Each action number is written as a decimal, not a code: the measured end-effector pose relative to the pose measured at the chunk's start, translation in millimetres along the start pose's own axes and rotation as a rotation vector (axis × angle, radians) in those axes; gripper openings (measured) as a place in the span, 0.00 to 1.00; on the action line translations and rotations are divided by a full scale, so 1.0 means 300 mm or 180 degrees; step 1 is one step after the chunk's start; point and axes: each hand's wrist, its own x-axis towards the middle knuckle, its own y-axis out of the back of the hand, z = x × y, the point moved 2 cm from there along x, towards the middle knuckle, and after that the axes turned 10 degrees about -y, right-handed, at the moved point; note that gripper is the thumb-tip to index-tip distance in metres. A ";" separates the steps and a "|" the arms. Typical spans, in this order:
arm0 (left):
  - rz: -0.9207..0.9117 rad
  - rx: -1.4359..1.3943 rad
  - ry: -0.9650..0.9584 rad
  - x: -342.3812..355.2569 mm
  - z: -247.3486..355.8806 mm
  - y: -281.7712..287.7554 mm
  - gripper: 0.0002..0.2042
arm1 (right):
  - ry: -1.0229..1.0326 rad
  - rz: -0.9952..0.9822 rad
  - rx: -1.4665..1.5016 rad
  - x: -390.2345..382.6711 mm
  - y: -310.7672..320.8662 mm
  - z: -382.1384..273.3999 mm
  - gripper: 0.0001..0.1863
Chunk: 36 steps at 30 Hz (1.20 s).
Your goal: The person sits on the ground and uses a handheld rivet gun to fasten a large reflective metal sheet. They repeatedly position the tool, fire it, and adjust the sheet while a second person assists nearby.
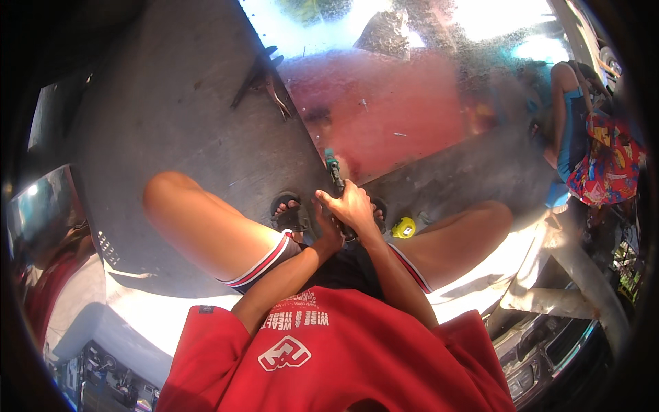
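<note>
In the head view, my right hand (pixel 353 206) grips a green-and-black hand tool (pixel 332 165), which points away from me between my knees. Just left of it, my left hand (pixel 327 226) is partly behind the right, fingers loosely extended along the tool; whether they touch it is unclear. A yellow tape measure (pixel 404 227) lies by my right foot. The tool's green end is at the edge of a shiny metal sheet (pixel 384 130) with a reddish reflection and a few small metal pieces on it.
Dark-handled tools (pixel 274 93) lie at the sheet's left edge on a grey surface (pixel 158 103). A plastic bag of small pieces (pixel 384 38) rests on the sheet. Another person (pixel 570 123), in blue and multicoloured clothing, is at the right. Vehicles (pixel 535 350) show at the lower edges.
</note>
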 end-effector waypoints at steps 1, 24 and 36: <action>-0.0109 -0.0045 -0.0107 -0.005 0.006 0.000 0.42 | -0.0094 0.0006 -0.0031 -0.006 0.004 -0.002 0.33; 0.0053 -0.0832 0.0895 0.002 0.054 -0.091 0.49 | 0.0142 -0.0078 -0.0014 0.018 -0.047 0.048 0.22; 0.0142 0.1406 0.1325 -0.088 0.084 -0.012 0.20 | 0.0260 -0.0394 0.0491 0.068 -0.042 0.065 0.25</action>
